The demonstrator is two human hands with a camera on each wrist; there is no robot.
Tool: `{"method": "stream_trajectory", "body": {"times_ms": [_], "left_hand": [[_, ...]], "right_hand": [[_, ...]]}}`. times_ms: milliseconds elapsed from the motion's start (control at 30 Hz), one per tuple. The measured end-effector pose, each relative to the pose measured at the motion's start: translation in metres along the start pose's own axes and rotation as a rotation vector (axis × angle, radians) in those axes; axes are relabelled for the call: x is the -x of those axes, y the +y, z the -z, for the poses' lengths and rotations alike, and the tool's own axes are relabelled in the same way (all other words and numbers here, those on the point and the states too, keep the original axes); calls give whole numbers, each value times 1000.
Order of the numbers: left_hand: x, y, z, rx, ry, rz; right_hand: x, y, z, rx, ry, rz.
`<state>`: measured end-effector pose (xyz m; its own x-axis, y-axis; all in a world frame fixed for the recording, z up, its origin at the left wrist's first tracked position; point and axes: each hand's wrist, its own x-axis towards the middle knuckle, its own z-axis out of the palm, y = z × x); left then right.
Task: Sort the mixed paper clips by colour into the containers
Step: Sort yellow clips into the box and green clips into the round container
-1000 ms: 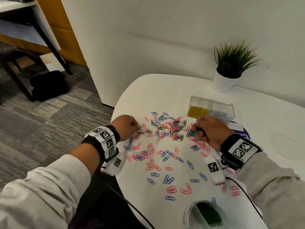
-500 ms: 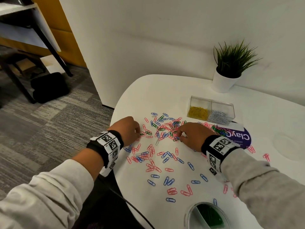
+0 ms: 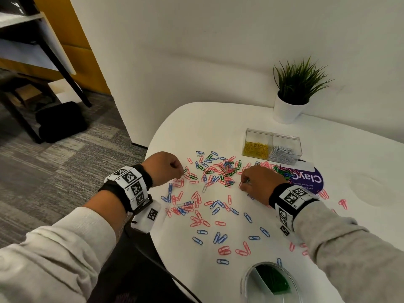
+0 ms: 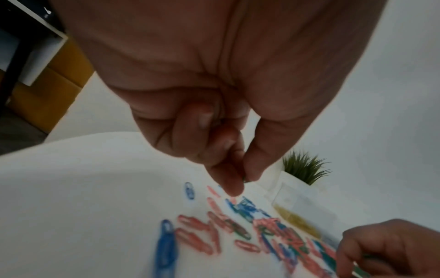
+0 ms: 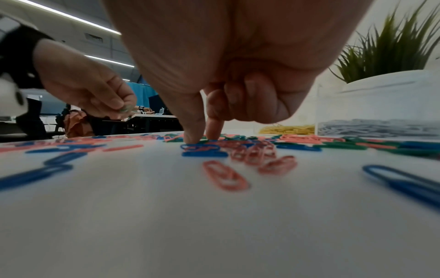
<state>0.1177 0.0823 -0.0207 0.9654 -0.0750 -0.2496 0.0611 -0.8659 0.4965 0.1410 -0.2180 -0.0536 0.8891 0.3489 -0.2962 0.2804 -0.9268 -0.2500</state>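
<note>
Red, blue and green paper clips (image 3: 218,171) lie scattered on the white table (image 3: 218,123). My left hand (image 3: 181,172) hovers at the scatter's left edge, and thumb and finger pinch a green clip (image 4: 245,180). My right hand (image 3: 244,182) is down on the middle of the scatter. Its thumb and forefinger (image 5: 194,138) pinch at a green clip on the table while the other fingers are curled. A clear two-part box holds yellow clips (image 3: 254,149) and white clips (image 3: 282,154). A round clear container (image 3: 244,278) at the near edge holds green clips.
A small heap of green clips (image 3: 283,172) lies on a purple sticker (image 3: 308,178) right of my right hand. A potted plant (image 3: 286,110) stands at the back. The table's curved edge runs just left of my left hand, above carpet.
My right hand has moved left from beside the clear box and sticker to the middle of the scatter, uncovering the green heap. My left hand has stayed at the left edge.
</note>
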Motion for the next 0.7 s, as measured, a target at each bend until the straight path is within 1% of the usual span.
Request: {"method": "stream_trajectory", "body": {"times_ms": [133, 233, 300, 433, 567, 700], "left_hand": [[12, 28, 6, 15, 13, -99], [24, 50, 6, 37, 16, -160], [36, 65, 3, 2, -24, -210], [66, 92, -8, -69, -116, -306], [101, 112, -33, -125, -249, -427], [125, 127, -66, -103, -277, -586]], "right_hand": [[11, 1, -3, -27, -8, -3], [18, -1, -5, -58, -53, -24], [23, -2, -7, -36, -62, -18], [32, -1, -9, -29, -28, -27], [41, -4, -9, -1, -68, -22], [48, -8, -4, 73, -131, -2]]}}
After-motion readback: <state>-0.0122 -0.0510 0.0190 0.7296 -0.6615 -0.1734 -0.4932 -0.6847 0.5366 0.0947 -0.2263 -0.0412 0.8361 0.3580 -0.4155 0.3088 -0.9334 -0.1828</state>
